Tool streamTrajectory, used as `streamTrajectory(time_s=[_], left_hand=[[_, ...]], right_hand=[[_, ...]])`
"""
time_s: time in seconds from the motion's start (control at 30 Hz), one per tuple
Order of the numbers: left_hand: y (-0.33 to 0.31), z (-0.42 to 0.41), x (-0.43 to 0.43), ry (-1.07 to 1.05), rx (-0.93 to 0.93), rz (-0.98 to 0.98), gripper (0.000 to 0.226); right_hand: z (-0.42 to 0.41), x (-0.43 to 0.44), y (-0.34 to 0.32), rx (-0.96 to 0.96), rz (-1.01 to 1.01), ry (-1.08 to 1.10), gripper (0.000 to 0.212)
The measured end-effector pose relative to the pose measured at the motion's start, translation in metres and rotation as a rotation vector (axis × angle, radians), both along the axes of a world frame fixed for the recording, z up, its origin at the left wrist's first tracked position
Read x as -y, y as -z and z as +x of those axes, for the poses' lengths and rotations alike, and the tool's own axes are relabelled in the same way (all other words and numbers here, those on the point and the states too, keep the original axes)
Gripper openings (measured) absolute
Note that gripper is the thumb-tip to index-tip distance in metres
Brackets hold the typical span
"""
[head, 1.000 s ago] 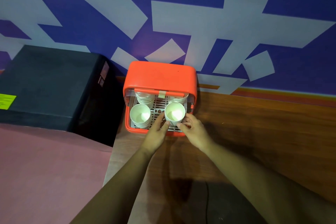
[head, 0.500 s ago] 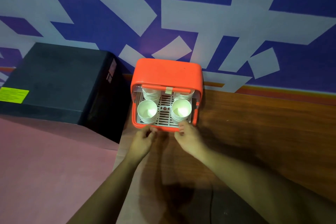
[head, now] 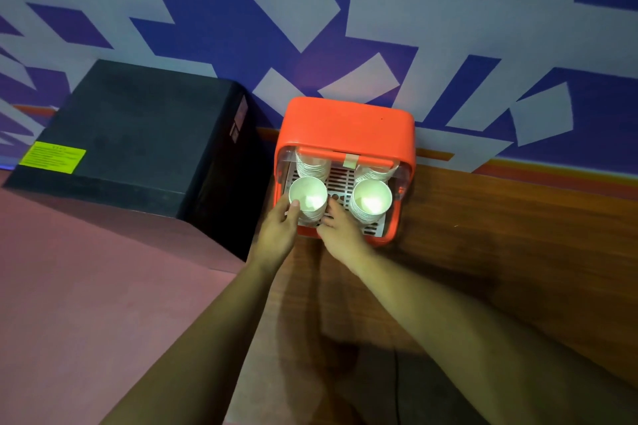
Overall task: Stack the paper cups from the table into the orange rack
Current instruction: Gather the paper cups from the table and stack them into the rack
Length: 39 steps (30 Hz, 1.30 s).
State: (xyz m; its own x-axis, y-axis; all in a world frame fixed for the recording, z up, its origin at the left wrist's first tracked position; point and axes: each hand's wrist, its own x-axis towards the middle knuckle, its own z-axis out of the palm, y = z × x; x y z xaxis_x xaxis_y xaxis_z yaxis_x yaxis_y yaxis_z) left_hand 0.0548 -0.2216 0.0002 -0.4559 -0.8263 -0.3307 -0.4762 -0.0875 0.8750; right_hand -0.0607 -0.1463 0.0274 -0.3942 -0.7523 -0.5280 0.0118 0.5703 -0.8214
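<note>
Cup stacks (head: 371, 200) in orange rack (head: 345, 124) on counter (head: 483, 235); rear two half hidden. Left hand (head: 276, 231) grasping front-left stack (head: 307, 195), thumb on rim; right hand (head: 340, 231) against its other side, grip indiscernible.

Purple-and-white patterned wall (head: 379, 21), black box (head: 138, 134), wooden table (head: 518, 252).

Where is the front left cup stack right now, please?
In the head view, the cup stack stands at the front left of the orange rack, between the left hand and right hand, near the black box.
</note>
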Motion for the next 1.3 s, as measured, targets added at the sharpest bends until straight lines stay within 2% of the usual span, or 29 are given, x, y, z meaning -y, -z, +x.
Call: streamTrajectory(time_s=[0.1,0.33,0.7,0.8,0.9,1.03,1.13,1.2,1.3], left_hand=[[-0.001,-0.001,0.005,0.014,-0.035,-0.015,0.038],[0.000,-0.003,0.014,0.027,-0.050,-0.009,0.040],[-0.006,-0.003,0.016,0.056,-0.028,-0.006,0.038],[-0.020,0.004,0.013,0.002,0.029,-0.061,0.035],[-0.042,0.011,0.008,0.003,0.086,-0.252,0.026],[-0.080,0.006,0.014,0.017,-0.004,-0.528,0.016],[-0.093,-0.008,0.029,0.081,0.011,-0.684,0.035],[-0.089,-0.016,0.035,0.177,0.102,-0.607,0.049],[-0.072,-0.019,0.034,0.318,0.248,-0.507,0.056]], right_hand=[[-0.001,0.005,0.003,0.020,-0.024,0.030,0.057],[0.004,0.010,0.004,0.051,-0.051,0.065,0.064],[-0.005,0.008,0.003,-0.006,-0.025,0.043,0.062],[-0.011,-0.005,-0.012,-0.170,0.037,-0.008,0.053],[-0.021,-0.024,-0.029,-0.292,0.021,-0.122,0.045],[-0.047,-0.036,-0.064,-0.610,-0.281,-0.120,0.023],[-0.068,-0.031,-0.083,-0.867,-0.393,-0.048,0.033],[-0.077,-0.027,-0.081,-0.900,-0.276,-0.134,0.047],[-0.079,-0.026,-0.061,-0.924,-0.069,-0.361,0.061]])
